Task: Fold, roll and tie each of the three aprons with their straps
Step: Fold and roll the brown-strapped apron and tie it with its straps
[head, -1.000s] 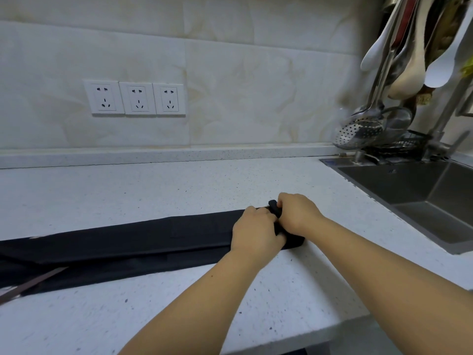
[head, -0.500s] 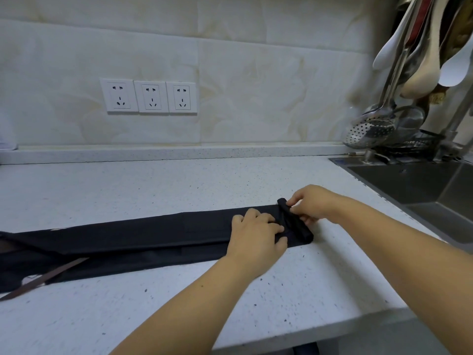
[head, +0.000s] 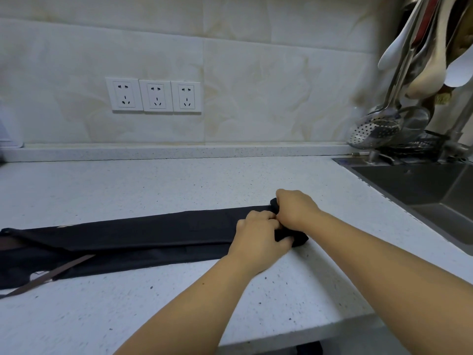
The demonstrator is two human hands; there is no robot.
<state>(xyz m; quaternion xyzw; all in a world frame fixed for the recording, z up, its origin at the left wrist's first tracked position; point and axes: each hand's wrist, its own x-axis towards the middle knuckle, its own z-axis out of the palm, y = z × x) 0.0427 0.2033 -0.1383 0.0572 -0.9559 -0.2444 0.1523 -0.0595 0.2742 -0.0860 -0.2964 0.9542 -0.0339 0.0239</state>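
Observation:
A black apron (head: 143, 237), folded into a long narrow strip, lies across the white speckled countertop (head: 158, 190) from the left edge toward the middle. Its right end is curled into a small tight roll. My left hand (head: 258, 239) grips the near part of that roll. Beside it and touching it, my right hand (head: 297, 210) grips the far part. A brown strap (head: 55, 274) trails from the apron's left end over the counter. Only this one apron is in view.
A steel sink (head: 419, 190) is sunk into the counter at the right. Ladles, a skimmer (head: 373, 129) and spatulas hang above it. Three wall sockets (head: 153, 96) sit on the tiled backsplash. The counter's front edge runs just below my forearms.
My right hand came back from the roll's far end and closed over the roll beside my left hand. The roll has turned slightly to the left along the strip.

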